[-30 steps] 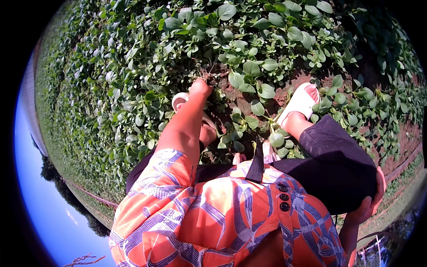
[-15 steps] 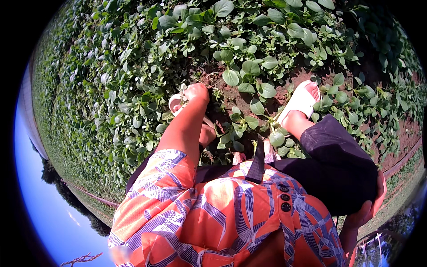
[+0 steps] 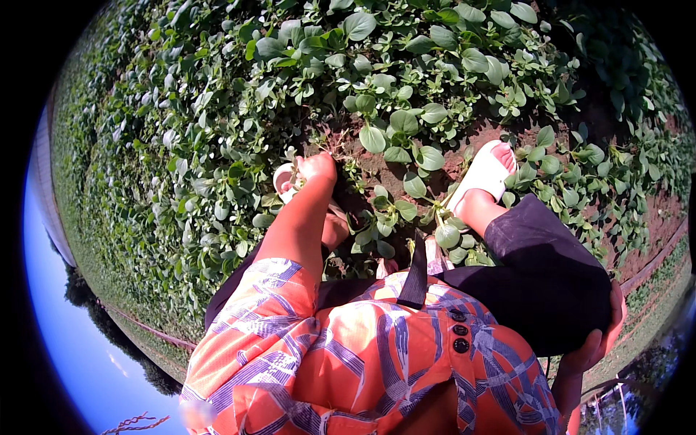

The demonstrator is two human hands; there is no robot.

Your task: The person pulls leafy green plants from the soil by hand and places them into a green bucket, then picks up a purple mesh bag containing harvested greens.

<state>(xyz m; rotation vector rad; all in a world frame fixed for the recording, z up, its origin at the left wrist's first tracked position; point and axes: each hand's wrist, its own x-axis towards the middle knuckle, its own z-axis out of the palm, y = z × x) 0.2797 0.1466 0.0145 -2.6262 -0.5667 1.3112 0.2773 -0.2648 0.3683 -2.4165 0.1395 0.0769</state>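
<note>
My left hand is closed low among the plants, beside my left sandal. Its fingers are bent around a small weed whose reddish stems show just past the fingertips; the part inside the fist is hidden. My right hand rests against the outside of my bent right leg in dark trousers, thumb apart from the fingers, holding no object. Broad-leaved green seedlings grow in the brown soil between my feet, right of the left hand.
My white sandals stand in the bed, the right one on soil, the left one partly behind my hand. Dense low greenery covers the left and far side. A dark strap hangs in front of my patterned orange shirt.
My left hand has drawn back slightly toward me, away from the reddish stems, and stays closed. My right hand keeps its place on the leg. The view has shifted a little.
</note>
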